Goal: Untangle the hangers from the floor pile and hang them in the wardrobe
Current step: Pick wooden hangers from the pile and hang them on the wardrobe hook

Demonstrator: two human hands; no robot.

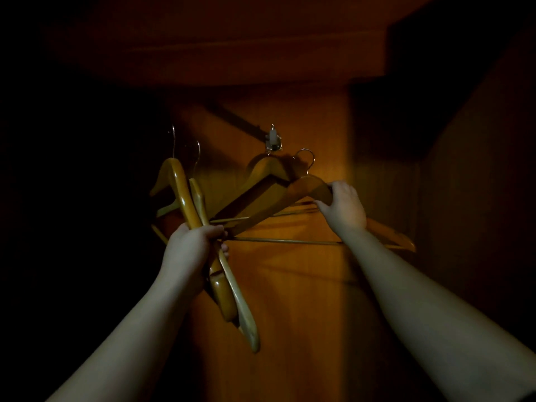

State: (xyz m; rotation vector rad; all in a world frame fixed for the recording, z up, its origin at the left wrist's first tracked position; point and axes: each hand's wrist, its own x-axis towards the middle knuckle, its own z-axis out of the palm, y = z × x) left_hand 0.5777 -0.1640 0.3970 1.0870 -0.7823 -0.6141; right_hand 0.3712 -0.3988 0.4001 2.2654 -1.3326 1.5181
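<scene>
I am looking into a dim wooden wardrobe. My left hand [191,245] grips a bundle of wooden hangers [185,195] held upright, their metal hooks pointing up at the left. My right hand [343,206] holds the shoulder of another wooden hanger [301,188], whose metal hook [306,156] sits just below the rail bracket [273,139]. Its lower bar [290,241] runs across between my hands. A further wooden hanger [265,169] hangs behind it, under the bracket. The dark rail [232,117] runs up and left from the bracket.
The wardrobe's lit back panel [290,285] is straight ahead. A dark side wall [478,198] stands at the right and a shelf or top board [232,53] overhead. The left side is in deep shadow.
</scene>
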